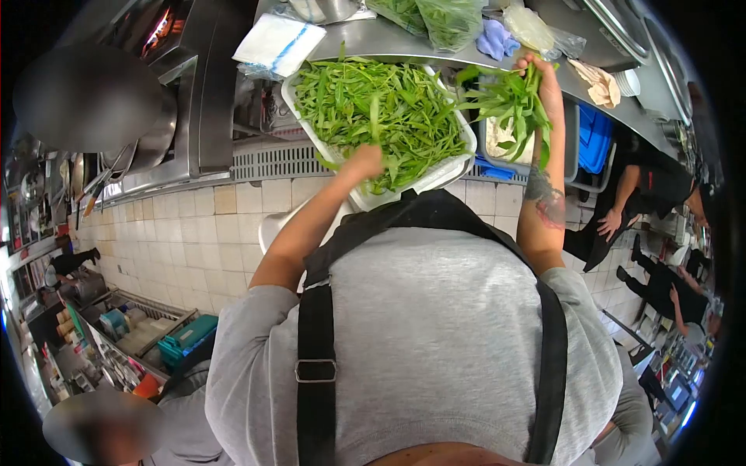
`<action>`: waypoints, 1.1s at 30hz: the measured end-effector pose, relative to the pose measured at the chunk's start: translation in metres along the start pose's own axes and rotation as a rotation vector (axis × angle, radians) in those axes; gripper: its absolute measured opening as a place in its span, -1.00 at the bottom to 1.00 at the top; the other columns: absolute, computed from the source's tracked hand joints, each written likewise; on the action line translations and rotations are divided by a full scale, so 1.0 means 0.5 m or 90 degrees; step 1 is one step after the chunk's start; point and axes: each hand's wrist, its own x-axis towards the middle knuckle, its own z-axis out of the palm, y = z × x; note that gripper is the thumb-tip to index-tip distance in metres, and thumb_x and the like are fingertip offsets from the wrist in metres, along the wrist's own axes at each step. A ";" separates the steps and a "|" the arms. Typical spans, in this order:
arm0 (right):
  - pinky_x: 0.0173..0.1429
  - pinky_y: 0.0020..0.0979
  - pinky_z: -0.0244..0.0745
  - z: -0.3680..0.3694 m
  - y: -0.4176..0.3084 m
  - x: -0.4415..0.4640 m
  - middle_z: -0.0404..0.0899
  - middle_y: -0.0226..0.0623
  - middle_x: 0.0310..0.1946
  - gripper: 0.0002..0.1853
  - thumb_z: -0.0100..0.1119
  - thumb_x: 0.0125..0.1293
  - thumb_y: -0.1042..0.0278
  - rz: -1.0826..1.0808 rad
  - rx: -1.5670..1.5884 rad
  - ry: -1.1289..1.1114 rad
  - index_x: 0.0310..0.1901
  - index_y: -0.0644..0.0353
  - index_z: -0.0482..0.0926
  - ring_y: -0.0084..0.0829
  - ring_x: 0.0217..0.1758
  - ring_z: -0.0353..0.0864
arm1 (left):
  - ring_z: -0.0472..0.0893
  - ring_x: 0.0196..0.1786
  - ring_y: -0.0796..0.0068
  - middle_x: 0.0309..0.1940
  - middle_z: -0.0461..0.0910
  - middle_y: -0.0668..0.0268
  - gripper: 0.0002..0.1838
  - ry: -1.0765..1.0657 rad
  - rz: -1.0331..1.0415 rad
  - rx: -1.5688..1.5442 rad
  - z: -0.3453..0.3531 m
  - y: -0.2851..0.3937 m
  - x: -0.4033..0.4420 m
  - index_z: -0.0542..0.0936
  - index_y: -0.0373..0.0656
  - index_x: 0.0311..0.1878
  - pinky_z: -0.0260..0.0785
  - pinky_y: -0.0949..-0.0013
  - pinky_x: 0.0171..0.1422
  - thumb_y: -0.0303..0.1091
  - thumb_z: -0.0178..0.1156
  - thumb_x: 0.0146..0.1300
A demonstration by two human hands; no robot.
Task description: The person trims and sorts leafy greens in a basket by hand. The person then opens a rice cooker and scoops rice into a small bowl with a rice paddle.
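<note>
Your right grip (538, 68) pinches leafy bunch (509, 105); left grip (364, 163) blurred, can't tell. Rough push could spill heaped greens (412, 101) over white tub (444, 172).

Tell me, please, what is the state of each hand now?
Left hand: blurred over the loose greens; its grip cannot be told.
Right hand: closed, holding a leafy bunch.
</note>
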 end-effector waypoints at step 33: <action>-0.34 -0.58 0.33 0.021 0.021 0.085 0.51 -0.46 -0.53 -0.83 0.25 0.20 0.32 0.185 -0.699 -0.382 -0.28 0.25 0.61 -0.68 -0.47 0.42 | 0.56 -0.57 0.58 -0.59 0.63 0.28 -0.83 0.679 -0.433 -0.908 0.055 0.225 -0.059 0.68 -0.27 -0.38 0.40 0.48 -0.44 -0.36 0.35 0.00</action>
